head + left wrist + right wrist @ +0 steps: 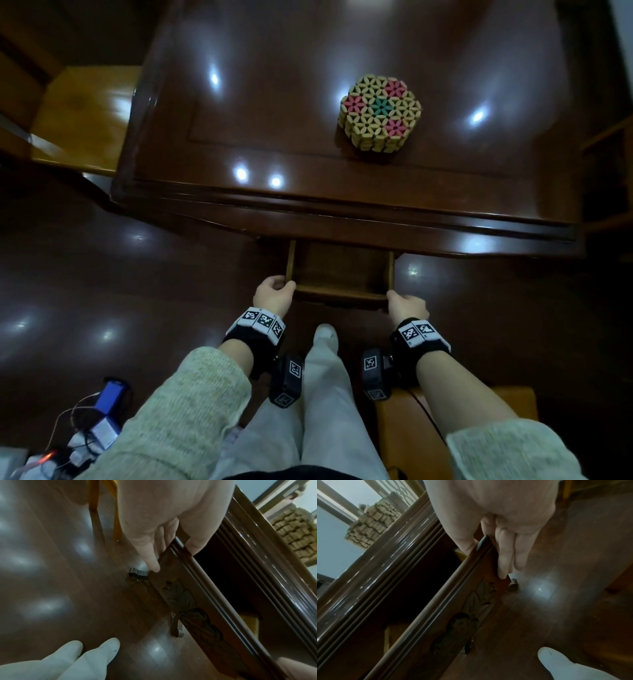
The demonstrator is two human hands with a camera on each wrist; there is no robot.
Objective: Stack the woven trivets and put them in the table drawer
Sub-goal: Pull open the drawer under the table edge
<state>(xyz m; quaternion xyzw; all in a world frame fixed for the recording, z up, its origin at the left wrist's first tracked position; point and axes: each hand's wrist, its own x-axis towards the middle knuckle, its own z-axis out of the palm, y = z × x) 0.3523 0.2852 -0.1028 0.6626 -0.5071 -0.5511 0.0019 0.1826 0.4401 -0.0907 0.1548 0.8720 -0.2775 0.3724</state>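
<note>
Your left hand [274, 295] pinches the left end of the dark carved wooden drawer front [197, 601], thumb hooked over the top edge inside and fingers [150, 555] laid down the outer face; your right hand [407, 306] holds the right end the same way, thumb inside and fingers [505, 555] flat on the carved side. Between them the shallow table drawer [339, 270] stands partly pulled out from under the front edge of the glossy dark brown desk [274, 120], and what shows of its floor looks bare. Well back on the desk top, to the right of centre, sits the stack of hexagonal woven trivets [380, 113], made of short pale tan wooden pieces strung into flower shapes, with three pink flowers and one green one at the middle of the top layer. From the side, the wrist views show several layers of little blocks, edges roughly in line. I would judge the stack light but loose: each mat probably flexes, and the layers may slide on one another and on the slick polish. Take it with both hands from opposite sides, fingers under the lowest mat and thumbs on the top, and keep it level. Whether the drawer is open far enough to admit it flat I cannot tell.
</note>
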